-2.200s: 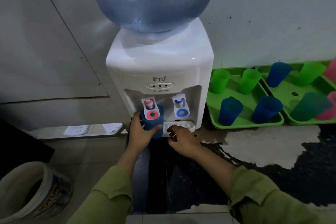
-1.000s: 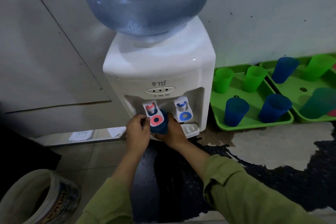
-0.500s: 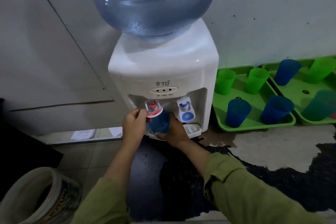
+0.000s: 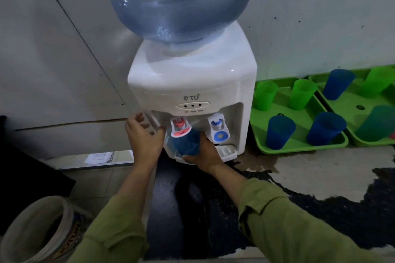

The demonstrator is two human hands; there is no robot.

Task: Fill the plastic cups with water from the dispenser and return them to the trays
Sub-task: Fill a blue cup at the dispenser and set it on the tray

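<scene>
Your right hand [image 4: 205,156] grips the blue cup [image 4: 186,144] from below and from its right, fingers curled under its base, so the cup sits in the upper left of your grip, pressed up beneath the red tap [image 4: 179,129] of the dispenser [image 4: 192,74]. Just left of the grip, your left hand [image 4: 143,136] holds nothing, its fingers spread loosely by the dispenser's left edge and its thumb pointing toward the red tap; whether it touches the tap you cannot tell. Above the grip the white front panel reads "TD" [image 4: 191,98] beside a small emblem, and the tiny words under the three lights below it are too small to read. Just right of the grip hangs the blue tap [image 4: 219,129]. Well to the right, the near tray [image 4: 299,149] carries two green and two blue cups, with the far tray [image 4: 361,100] touching its right side. Far down to the left, a bucket [image 4: 36,230] shows the letters "OTUN".
</scene>
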